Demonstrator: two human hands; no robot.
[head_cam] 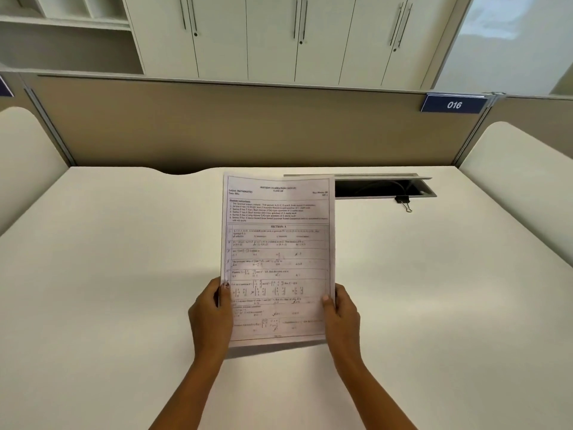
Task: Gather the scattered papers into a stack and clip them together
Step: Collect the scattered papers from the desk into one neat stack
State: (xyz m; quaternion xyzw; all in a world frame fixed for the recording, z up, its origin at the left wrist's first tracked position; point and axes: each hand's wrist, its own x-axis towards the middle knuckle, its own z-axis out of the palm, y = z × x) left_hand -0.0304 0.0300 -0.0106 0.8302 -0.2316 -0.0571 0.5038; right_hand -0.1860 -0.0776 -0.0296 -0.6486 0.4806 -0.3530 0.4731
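Note:
A stack of printed exam papers [277,243] stands upright in the middle of the white desk [108,274], its lower edge close to the desk surface. My left hand [210,308] grips the stack's lower left edge, thumb on the front sheet. My right hand [341,308] grips the lower right edge the same way. A black binder clip [403,202] lies on the desk at the back right, apart from both hands, just in front of the cable slot.
An open cable slot [384,187] with a raised flap sits at the desk's back right. A beige partition [217,125] with a blue "016" sign [454,104] closes the rear. Rounded white side panels flank the desk; cupboards stand behind.

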